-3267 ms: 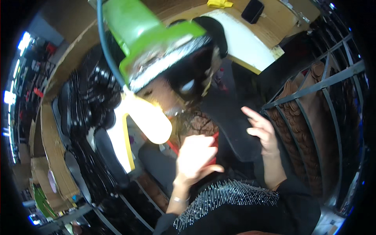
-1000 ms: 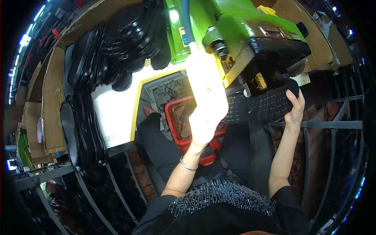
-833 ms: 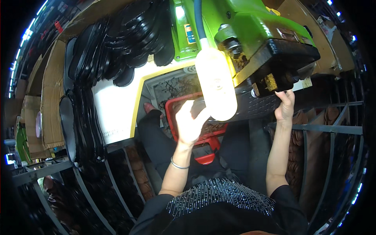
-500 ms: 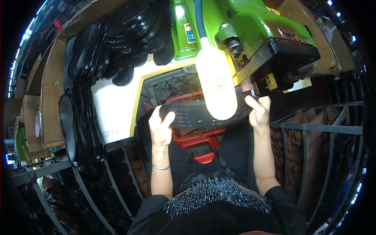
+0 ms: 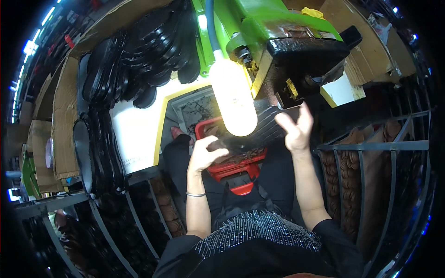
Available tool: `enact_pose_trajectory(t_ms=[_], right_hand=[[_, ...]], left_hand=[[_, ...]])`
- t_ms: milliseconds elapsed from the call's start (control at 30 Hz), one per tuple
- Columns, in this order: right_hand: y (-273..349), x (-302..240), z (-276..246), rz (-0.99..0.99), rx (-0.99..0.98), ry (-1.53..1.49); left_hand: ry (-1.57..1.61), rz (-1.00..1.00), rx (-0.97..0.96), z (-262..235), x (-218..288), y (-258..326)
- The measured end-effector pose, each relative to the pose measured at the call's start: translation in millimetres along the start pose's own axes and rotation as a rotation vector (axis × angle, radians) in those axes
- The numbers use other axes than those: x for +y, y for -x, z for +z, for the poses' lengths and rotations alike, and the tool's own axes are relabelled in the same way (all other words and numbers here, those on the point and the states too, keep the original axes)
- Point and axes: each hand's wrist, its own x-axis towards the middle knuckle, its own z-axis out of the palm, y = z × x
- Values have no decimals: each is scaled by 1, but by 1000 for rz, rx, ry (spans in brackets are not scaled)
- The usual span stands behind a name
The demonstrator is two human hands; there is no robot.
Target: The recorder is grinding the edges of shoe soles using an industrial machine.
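Note:
A black ridged shoe sole point(image 5: 265, 128) lies across my lap space, tilted up to the right, under the black head of a green machine point(image 5: 278, 21). At its right end, my right hand point(image 5: 296, 128) pinches it close to the machine's working tip point(image 5: 288, 105). My left hand point(image 5: 206, 153) has thumb and fingers around the sole's left end. A bright white lamp point(image 5: 235, 99) hangs in front of the sole and hides part of its middle and far edge.
Black soles point(image 5: 153, 41) are stacked on the white, yellow-edged table point(image 5: 134, 139) at left. Below the sole stands a red bin point(image 5: 232, 170) with scraps. Metal racks flank me, the right rack point(image 5: 375, 146) holding brown pieces. Cardboard boxes point(image 5: 65, 125) stand at the left.
The sole has turned, its right end rising toward the machine and its left end dropping. My left hand moved right and nearer me; my right hand shifted slightly left. The view has shifted.

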Motion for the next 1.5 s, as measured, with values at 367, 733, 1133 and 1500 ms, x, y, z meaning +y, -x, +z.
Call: enact_pose_trajectory(t_ms=[367, 733, 1133, 1500], right_hand=[[-49, -6, -64, -87, 205, -302], [-2, 23, -9, 125, 113, -398], [-21, 3, -27, -8, 202, -385], [-30, 21, -32, 129, 175, -456]], left_hand=[[-314, 547, 319, 55, 101, -41], [297, 91, 308, -18, 75, -17], [-151, 398, 436, 32, 88, -4], [107, 395, 334, 16, 93, -32]])
